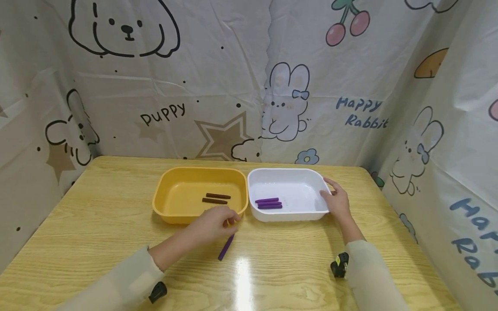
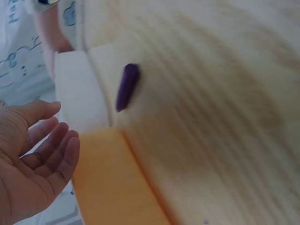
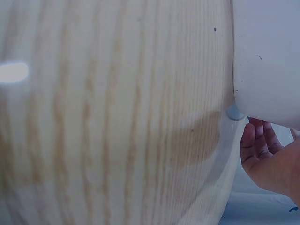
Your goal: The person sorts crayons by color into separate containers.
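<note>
My left hand (image 1: 213, 223) hovers over the front rim of the yellow tray (image 1: 171, 217), fingers loosely curled with nothing between them, as the left wrist view also shows. Just below it, a purple crayon (image 1: 226, 248) lies slanted on the table. Two brown crayons (image 1: 215, 201) show inside the yellow tray; the hand covers part of its front. At the right, my right hand (image 1: 338, 202) grips the right end of the white tray (image 1: 292, 215), thumb over the rim and fingers outside. Several purple crayons (image 1: 269, 203) lie together at that tray's left side.
Both trays stand side by side on a wooden table (image 1: 288, 259), their ends almost meeting. Behind the table and along its sides hangs a printed cloth (image 1: 218, 86). Light glares off the tabletop in front.
</note>
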`<state>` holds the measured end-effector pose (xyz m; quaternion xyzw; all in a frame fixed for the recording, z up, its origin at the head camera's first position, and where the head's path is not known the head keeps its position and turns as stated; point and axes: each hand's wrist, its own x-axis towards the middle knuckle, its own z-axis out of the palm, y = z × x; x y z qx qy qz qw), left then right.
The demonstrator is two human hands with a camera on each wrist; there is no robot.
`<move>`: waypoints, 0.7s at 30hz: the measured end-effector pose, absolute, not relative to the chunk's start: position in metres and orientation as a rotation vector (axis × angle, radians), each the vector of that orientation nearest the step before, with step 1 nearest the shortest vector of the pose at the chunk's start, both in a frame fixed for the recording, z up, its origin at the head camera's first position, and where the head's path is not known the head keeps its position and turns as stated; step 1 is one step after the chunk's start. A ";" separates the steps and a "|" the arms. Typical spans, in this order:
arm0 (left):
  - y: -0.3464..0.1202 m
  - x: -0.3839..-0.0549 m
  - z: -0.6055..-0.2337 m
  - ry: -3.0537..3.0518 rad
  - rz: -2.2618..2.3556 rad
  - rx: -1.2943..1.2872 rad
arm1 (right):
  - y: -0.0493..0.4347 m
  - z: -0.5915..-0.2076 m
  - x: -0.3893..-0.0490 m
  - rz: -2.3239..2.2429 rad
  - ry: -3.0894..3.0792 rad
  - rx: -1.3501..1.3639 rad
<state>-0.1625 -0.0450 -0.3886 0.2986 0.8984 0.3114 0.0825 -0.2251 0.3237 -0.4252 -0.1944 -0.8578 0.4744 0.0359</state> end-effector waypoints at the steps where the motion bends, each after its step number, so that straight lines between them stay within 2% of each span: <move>1: -0.046 -0.161 -0.391 2.671 0.927 0.891 | 0.323 -0.425 -0.225 1.458 -2.636 -0.597; 21: -0.054 -0.145 -0.420 2.747 0.764 0.801 | 0.322 -0.423 -0.223 1.451 -2.643 -0.584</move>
